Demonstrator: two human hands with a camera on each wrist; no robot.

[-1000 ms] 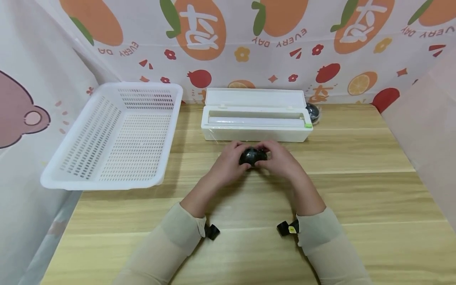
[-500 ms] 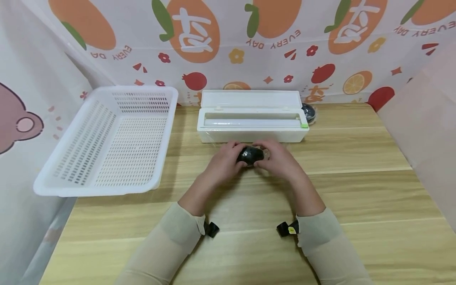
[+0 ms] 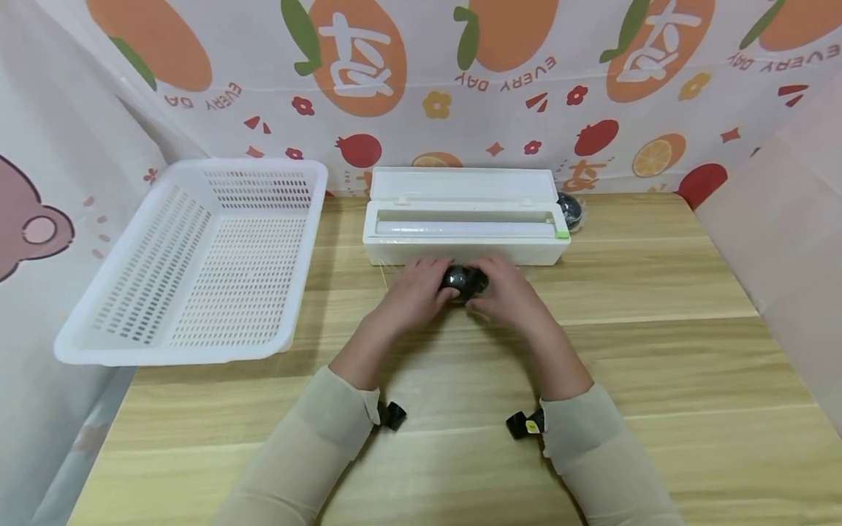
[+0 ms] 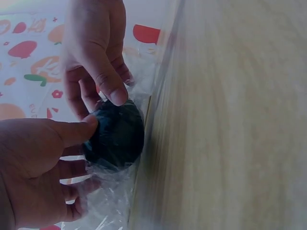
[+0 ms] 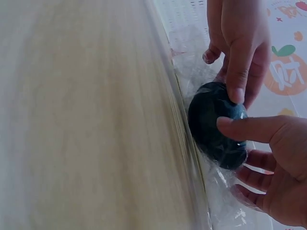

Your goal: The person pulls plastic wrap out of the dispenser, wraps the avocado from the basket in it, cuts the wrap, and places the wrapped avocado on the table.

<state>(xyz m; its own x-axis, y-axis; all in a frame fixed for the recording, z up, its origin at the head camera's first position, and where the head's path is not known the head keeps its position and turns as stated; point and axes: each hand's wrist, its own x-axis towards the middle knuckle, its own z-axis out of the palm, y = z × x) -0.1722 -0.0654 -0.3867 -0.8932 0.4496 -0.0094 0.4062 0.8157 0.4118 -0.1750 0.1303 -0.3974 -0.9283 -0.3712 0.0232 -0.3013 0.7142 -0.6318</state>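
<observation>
A dark, smooth oval thing (image 3: 457, 282), loosely wrapped in clear cling film (image 4: 112, 203), is held between both hands just in front of a white cling film box (image 3: 467, 252). My left hand (image 3: 413, 294) grips its left end, with the thumb (image 4: 76, 130) laid on the dark surface. From the other end my right hand (image 3: 508, 294) holds it, thumb (image 5: 249, 128) on top and fingers behind the film. The box lid stands raised, and a pale film roll (image 3: 467, 229) lies inside. What the dark thing is, I cannot tell.
A white perforated basket (image 3: 299, 292) stands on the left of the wooden table (image 3: 658, 351). Behind the box's right end sits another dark round thing (image 3: 569, 210) in film. A fruit-patterned curtain (image 3: 487, 109) hangs along the back.
Both hands have shifted slightly, their fingers moving around the dark oval thing and its film. The dark thing has turned a little between them. The box remains in place.
</observation>
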